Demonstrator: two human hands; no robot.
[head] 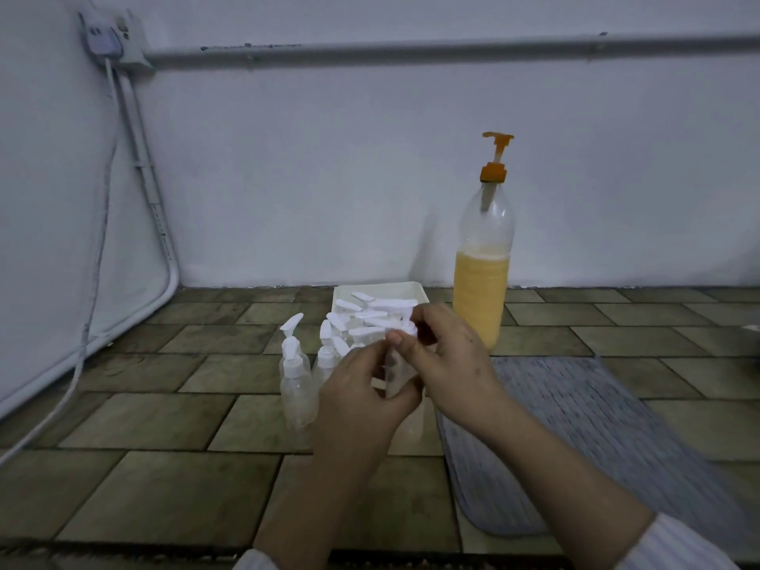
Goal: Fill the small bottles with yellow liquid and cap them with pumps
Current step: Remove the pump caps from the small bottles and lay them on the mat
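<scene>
Head view showed a tiled floor (164, 417) with a grey mat (596, 438) and a large pump bottle (481, 290) about half full of yellow liquid. A white tray (415, 290) held loose pumps (370, 312); two capped small bottles (298, 384) stood beside it, apparently empty. Both hands, left hand (362, 388) and right hand (448, 364), gripped another small clear bottle (395, 374), the right hand's fingers (419, 322) pinching its white top. Filling seemed barely started.
</scene>
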